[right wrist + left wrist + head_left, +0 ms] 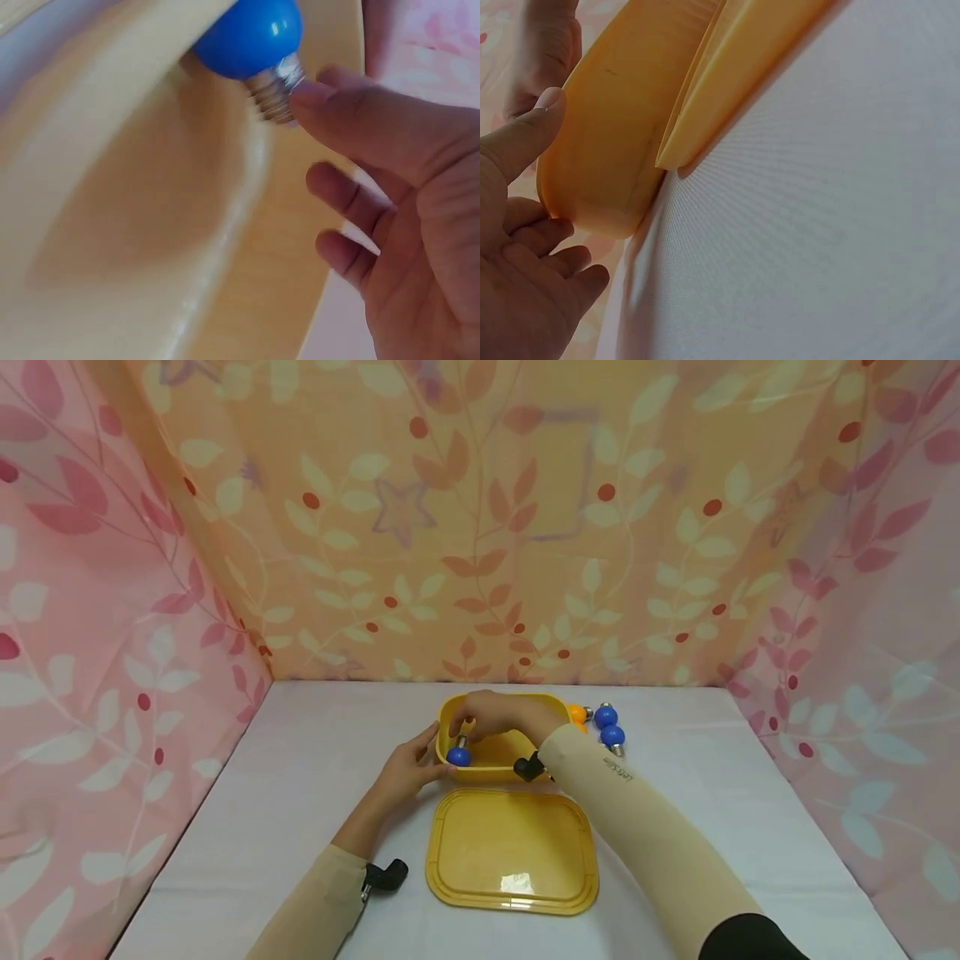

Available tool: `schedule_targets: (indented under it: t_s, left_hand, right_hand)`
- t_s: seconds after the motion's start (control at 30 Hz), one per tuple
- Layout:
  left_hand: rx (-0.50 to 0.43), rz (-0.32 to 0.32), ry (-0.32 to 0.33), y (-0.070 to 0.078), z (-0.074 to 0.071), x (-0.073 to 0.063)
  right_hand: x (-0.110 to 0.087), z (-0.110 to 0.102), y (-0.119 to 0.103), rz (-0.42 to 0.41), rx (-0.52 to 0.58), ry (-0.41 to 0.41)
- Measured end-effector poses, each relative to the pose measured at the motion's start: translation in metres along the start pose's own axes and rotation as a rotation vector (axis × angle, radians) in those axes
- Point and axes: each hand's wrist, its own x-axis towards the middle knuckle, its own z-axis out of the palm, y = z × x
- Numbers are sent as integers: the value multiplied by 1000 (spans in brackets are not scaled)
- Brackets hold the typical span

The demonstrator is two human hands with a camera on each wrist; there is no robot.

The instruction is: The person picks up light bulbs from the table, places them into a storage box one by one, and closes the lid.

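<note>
A yellow plastic box (487, 774) stands uncovered near the back of the table. My right hand (491, 714) reaches into its left part and pinches a blue light bulb (458, 757) by the metal screw base. In the right wrist view the bulb's round blue end (255, 34) is by the box wall, thumb on the base; the other fingers are spread loosely. My left hand (408, 768) holds the box's front left corner, the thumb (532, 135) on one side and fingers round the other in the left wrist view.
The box's yellow lid (513, 852) lies flat on the white tablecloth (300, 777) in front of the box. To the right of the box are two blue bulbs (612, 735) and orange bulbs (577, 713), partly hidden by the right arm. Patterned curtains (480, 527) surround the table.
</note>
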Motion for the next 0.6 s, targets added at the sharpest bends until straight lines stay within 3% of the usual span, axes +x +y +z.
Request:
schedule_targets:
  t_s: [0.37, 0.6]
  left_hand:
    - [1, -13, 2, 0, 0, 5]
    - [-18, -27, -16, -1, -5, 4]
  right_hand:
    - [-47, -24, 8, 86, -26, 201]
    - [-85, -24, 8, 133, 17, 368]
